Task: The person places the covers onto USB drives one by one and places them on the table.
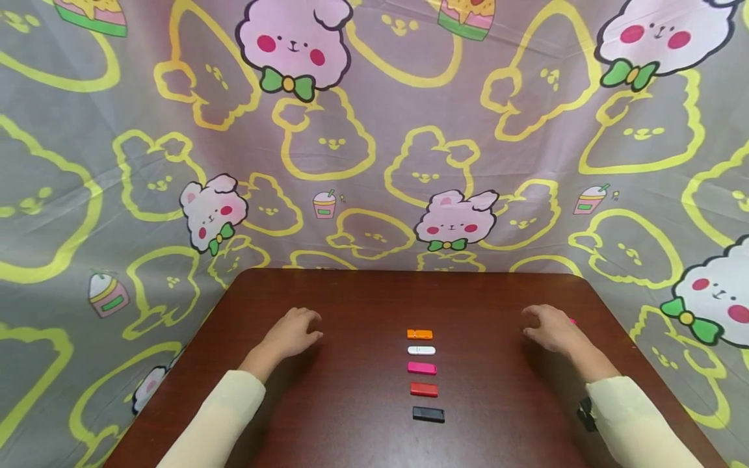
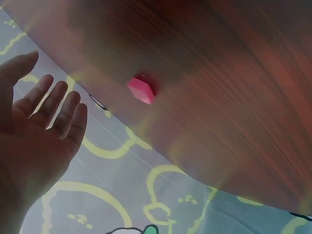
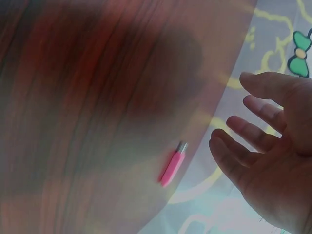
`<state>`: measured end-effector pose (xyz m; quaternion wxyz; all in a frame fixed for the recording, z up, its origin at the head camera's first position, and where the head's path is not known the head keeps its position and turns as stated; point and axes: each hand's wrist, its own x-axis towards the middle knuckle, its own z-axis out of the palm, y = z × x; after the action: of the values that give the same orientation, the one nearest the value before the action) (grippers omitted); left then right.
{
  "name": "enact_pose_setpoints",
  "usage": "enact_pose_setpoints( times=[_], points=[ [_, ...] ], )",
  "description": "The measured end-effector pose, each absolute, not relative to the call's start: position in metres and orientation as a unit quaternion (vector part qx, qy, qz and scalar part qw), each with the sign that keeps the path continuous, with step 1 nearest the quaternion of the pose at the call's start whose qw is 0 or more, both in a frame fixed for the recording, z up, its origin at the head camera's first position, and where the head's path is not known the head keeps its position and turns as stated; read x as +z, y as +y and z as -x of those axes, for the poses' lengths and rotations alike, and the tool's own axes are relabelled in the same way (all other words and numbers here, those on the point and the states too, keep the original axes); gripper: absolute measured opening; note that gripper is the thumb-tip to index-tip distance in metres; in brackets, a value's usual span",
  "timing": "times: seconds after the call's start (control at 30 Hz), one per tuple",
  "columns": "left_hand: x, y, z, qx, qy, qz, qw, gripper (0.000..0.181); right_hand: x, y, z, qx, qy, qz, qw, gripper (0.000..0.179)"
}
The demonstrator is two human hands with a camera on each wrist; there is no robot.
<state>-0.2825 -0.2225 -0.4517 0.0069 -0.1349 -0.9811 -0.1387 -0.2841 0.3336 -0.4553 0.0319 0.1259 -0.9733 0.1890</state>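
Observation:
My left hand point(image 1: 294, 331) hovers over the left side of the table, fingers loosely bent and holding nothing. In the left wrist view, a small pink cap-like piece point(image 2: 141, 90) lies on the table near that hand; the head view does not show it. On the right side, my right hand point(image 1: 552, 328) is also bare, its fingers relaxed. Close to it, a pink USB stick point(image 3: 173, 165) lies with its metal plug exposed. Between the hands, a column of USB sticks runs from orange point(image 1: 419, 335) through white point(image 1: 421, 350), pink point(image 1: 422, 368) and red point(image 1: 424, 389) to black point(image 1: 428, 414).
The dark brown wooden table point(image 1: 363, 292) has rounded far corners. A grey curtain point(image 1: 363, 195) with yellow outlines and cartoon animals hangs behind it and along both sides. A dark object point(image 1: 587, 415) sits at the right wrist by the sleeve.

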Motion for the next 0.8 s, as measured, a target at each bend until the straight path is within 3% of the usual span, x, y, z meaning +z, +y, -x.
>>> enact_pose_setpoints(
  times=[0.13, 0.37, 0.6, 0.8],
  points=[
    [-0.45, -0.233, 0.278, -0.132, -0.983, 0.127, 0.0, 0.039, -0.455, 0.35, 0.283, 0.186, -0.977, -0.103, 0.01, 0.041],
    [-0.454, -0.252, 0.271, -0.127, -0.983, 0.13, -0.011, 0.041, -0.457, 0.378, 0.285, 0.157, -0.983, -0.085, 0.033, 0.043],
    [-0.46, -0.272, 0.264, -0.13, -0.984, 0.116, -0.029, 0.045, -0.461, 0.397, 0.289, 0.156, -0.987, -0.035, 0.005, 0.05],
    [-0.463, -0.283, 0.26, -0.134, -0.985, 0.108, -0.031, 0.043, -0.469, 0.406, 0.295, 0.15, -0.987, -0.047, 0.018, 0.048]
  ],
)
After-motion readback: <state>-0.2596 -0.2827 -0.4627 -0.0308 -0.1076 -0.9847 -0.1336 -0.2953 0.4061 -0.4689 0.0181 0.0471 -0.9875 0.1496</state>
